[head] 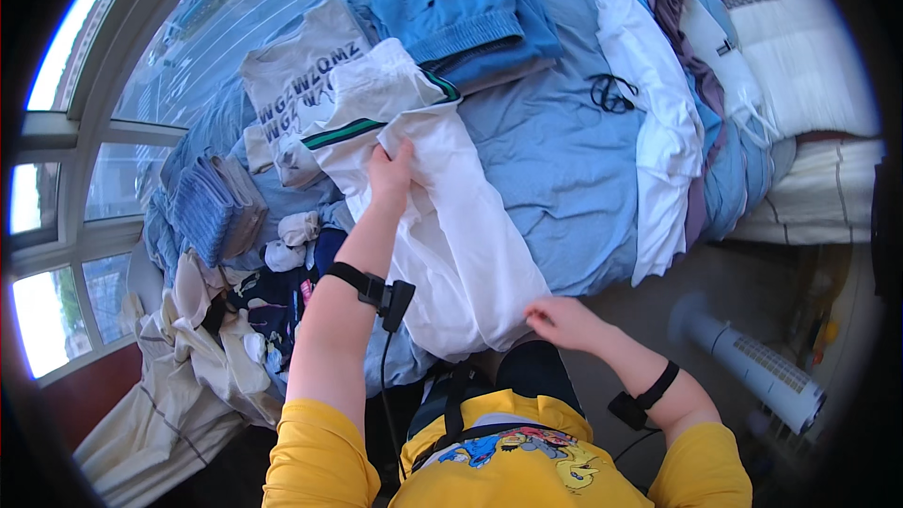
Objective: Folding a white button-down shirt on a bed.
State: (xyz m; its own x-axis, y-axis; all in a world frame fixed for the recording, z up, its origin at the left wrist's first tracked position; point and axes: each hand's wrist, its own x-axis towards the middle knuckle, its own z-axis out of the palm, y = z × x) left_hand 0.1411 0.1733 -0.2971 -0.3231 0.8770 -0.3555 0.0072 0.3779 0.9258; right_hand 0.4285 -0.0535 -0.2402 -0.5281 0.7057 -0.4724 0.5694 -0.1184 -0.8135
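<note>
White trousers (451, 204) with a green and dark striped waistband lie lengthwise on the blue bedding (543, 155), their legs towards me. My left hand (391, 166) is on the upper part of the trousers, thumb and fingers apart; whether it pinches the cloth I cannot tell. My right hand (557, 321) is at the right edge of the lower legs, its fingers curled near the fabric; any grip there is unclear. Beyond the waistband are a grey printed shirt (303, 56) and folded blue trousers (458, 7).
Folded towels (211, 204), rolled socks (286, 254) and a beige cloth (190, 339) lie left. Right are a black cord (612, 93), a long white garment (656, 120) and, on the floor, a white cylindrical appliance (762, 367). Windows (106, 176) border the left.
</note>
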